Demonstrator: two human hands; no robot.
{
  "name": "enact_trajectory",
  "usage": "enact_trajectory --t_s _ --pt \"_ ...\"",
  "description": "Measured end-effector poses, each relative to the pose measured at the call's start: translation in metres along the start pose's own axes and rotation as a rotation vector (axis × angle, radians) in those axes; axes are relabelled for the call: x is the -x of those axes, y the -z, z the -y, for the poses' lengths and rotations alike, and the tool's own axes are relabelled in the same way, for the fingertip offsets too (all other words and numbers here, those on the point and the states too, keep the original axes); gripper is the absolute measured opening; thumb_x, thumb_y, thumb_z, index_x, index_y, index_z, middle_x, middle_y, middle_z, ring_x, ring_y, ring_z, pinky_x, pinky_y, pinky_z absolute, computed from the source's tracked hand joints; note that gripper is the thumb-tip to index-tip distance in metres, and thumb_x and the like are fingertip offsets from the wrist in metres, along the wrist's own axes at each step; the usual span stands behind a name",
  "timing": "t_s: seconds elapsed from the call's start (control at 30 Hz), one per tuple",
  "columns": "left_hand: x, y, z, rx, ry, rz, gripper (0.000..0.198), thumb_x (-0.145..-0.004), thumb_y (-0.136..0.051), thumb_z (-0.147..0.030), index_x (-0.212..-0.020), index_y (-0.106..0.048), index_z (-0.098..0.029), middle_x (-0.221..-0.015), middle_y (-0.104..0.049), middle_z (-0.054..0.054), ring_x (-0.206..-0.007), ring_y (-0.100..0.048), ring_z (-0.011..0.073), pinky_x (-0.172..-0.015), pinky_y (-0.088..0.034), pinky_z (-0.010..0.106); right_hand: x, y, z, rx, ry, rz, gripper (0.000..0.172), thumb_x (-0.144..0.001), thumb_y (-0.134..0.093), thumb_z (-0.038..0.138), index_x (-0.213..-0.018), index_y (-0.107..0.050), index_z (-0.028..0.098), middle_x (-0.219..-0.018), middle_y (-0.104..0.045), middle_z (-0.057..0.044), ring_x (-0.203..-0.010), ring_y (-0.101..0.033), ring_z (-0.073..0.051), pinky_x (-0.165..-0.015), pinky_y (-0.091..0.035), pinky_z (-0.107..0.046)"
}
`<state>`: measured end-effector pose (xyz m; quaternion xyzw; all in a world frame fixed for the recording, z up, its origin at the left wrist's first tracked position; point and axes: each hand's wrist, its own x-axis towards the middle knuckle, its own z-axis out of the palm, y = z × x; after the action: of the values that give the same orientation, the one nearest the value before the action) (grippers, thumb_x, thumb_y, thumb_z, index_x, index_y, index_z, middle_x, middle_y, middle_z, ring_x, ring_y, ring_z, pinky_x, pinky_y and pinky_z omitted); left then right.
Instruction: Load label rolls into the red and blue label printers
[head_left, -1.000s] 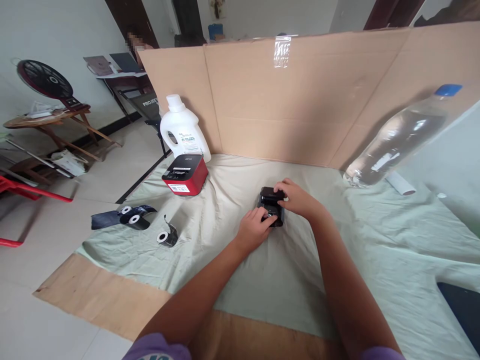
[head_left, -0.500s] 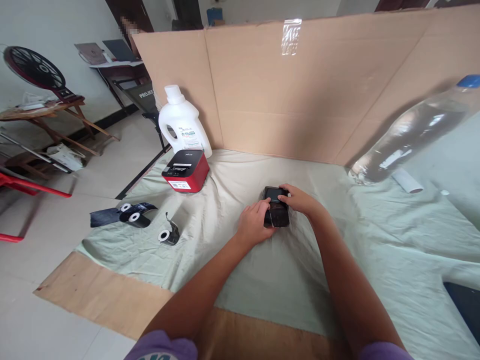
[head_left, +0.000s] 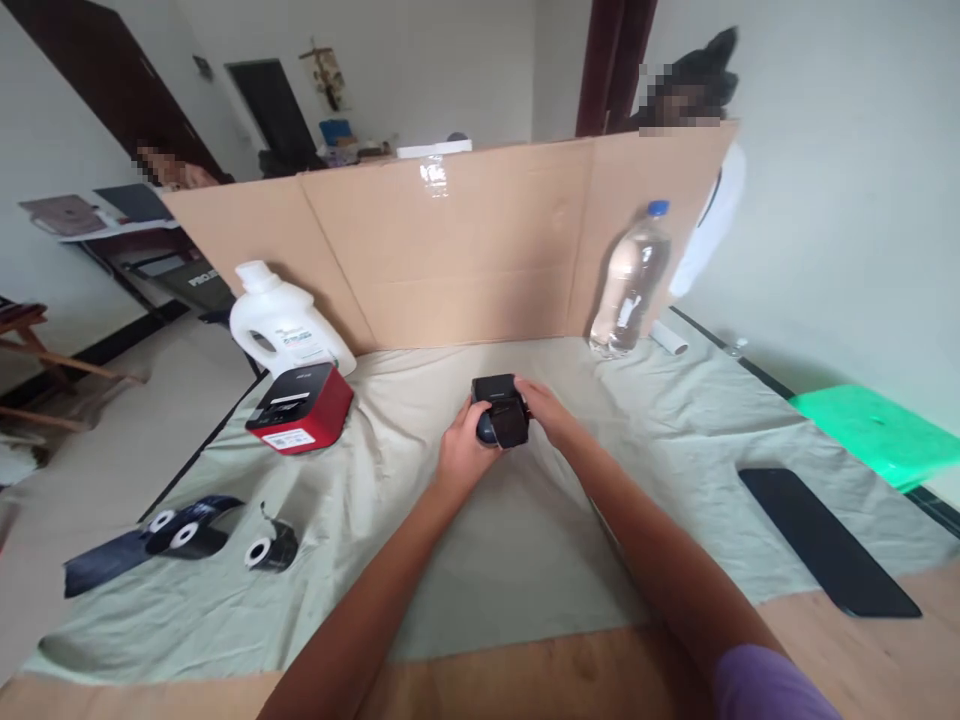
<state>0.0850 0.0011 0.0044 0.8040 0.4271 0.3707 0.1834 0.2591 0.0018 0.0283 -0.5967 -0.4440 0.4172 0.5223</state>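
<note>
Closest in, on the near side of the fingers, lay a bare wooden tabletop edge [head_left: 450,690], with a purple sleeve [head_left: 765,685] above it to their right. A pale green cloth [head_left: 517,560] spread from there up to and under the hands. Well left of the fingers and nearer than them, a small black roll with a white core [head_left: 281,548] lay on the cloth; farther left lay a pair of black rolls [head_left: 206,540] and a flat dark strip [head_left: 109,565]. A flat black phone-like slab [head_left: 825,540] lay well to the fingers' right, also nearer. The left hand [head_left: 465,440] had its fingers closed around the left side of a compact black device [head_left: 504,408], thumb on its upper face; the right hand [head_left: 547,410] gripped its right side, fingertips at the far corner. The device sat between both sets of fingers; whether its base touched the cloth could not be told. Left of the fingers, about level with them, stood a red-and-black box-shaped machine [head_left: 322,415]. Beyond the fingers to the left was a white handled jug [head_left: 292,330]; beyond them to the right, a clear blue-capped bottle [head_left: 630,285], tilted slightly, with a white tube [head_left: 669,338] just beside it. Straight beyond the fingers rose a cardboard panel [head_left: 450,250], and farther off to their left was another person [head_left: 202,178].
</note>
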Motion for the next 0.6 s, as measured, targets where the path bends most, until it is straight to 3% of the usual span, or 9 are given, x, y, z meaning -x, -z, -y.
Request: enact_trajectory --t_s 0.07,0.17,0.27,0.33,0.47,0.6 --pt "-0.024 -0.025 -0.026 0.059 -0.082 0.027 0.063 -0.065 -0.085 -0.025 -0.121 -0.055 -0.028 -0.140 -0.058 0.009 -0.119 -0.064 0.0267 -0.098 -0.053 0.040 0.005 0.039 0.002 -0.071 0.083 -0.092 0.048 -0.082 -0.052 0.063 -0.093 -0.070 0.020 -0.092 -0.072 -0.002 -0.086 -0.061 -0.017 -0.077 -0.048 -0.028" --pt "-0.058 -0.086 -0.069 0.146 -0.229 0.100 0.062 -0.065 -0.084 -0.024 -0.119 -0.055 -0.025 -0.140 -0.056 0.011 -0.128 -0.057 0.0273 -0.104 -0.049 0.041 0.010 0.110 -0.005 0.043 0.176 -0.344 0.052 -0.083 -0.048 0.067 -0.084 -0.068 0.019 -0.092 -0.071 -0.005 -0.093 -0.061 -0.021 -0.087 -0.046 -0.031" --pt "-0.080 -0.154 -0.112 0.211 -0.293 0.183 0.056 -0.067 -0.082 -0.025 -0.117 -0.056 -0.024 -0.138 -0.055 0.011 -0.122 -0.059 0.0272 -0.100 -0.050 0.039 0.011 0.179 -0.019 0.257 0.130 -0.623 0.064 -0.084 -0.039 0.073 -0.078 -0.068 0.016 -0.093 -0.071 -0.012 -0.097 -0.060 -0.027 -0.092 -0.044 -0.037" --pt "-0.086 -0.192 -0.135 0.233 -0.265 0.215 0.053 -0.069 -0.080 -0.027 -0.117 -0.056 -0.024 -0.132 -0.057 0.010 -0.114 -0.062 0.0265 -0.094 -0.053 0.038 0.011 0.215 -0.027 0.326 0.055 -0.719 0.072 -0.085 -0.033 0.076 -0.082 -0.070 0.014 -0.097 -0.071 -0.017 -0.100 -0.061 -0.030 -0.092 -0.044 -0.039" --pt "-0.086 -0.237 -0.157 0.238 -0.185 0.237 0.056 -0.070 -0.081 -0.031 -0.119 -0.056 -0.024 -0.127 -0.058 0.009 -0.107 -0.063 0.0264 -0.089 -0.053 0.036 0.008 0.251 -0.042 0.382 -0.033 -0.690 0.079 -0.086 -0.028 0.077 -0.093 -0.072 0.011 -0.106 -0.071 -0.022 -0.101 -0.063 -0.032 -0.091 -0.045 -0.042" --pt "-0.083 -0.247 -0.159 0.146 -0.147 0.261 0.056 -0.072 -0.082 -0.030 -0.122 -0.058 -0.023 -0.134 -0.053 0.015 -0.106 -0.063 0.0292 -0.088 -0.053 0.041 0.005 0.260 -0.057 0.419 -0.046 -0.590 0.082 -0.084 -0.025 0.078 -0.094 -0.073 0.012 -0.103 -0.073 -0.022 -0.103 -0.064 -0.034 -0.091 -0.047 -0.046"
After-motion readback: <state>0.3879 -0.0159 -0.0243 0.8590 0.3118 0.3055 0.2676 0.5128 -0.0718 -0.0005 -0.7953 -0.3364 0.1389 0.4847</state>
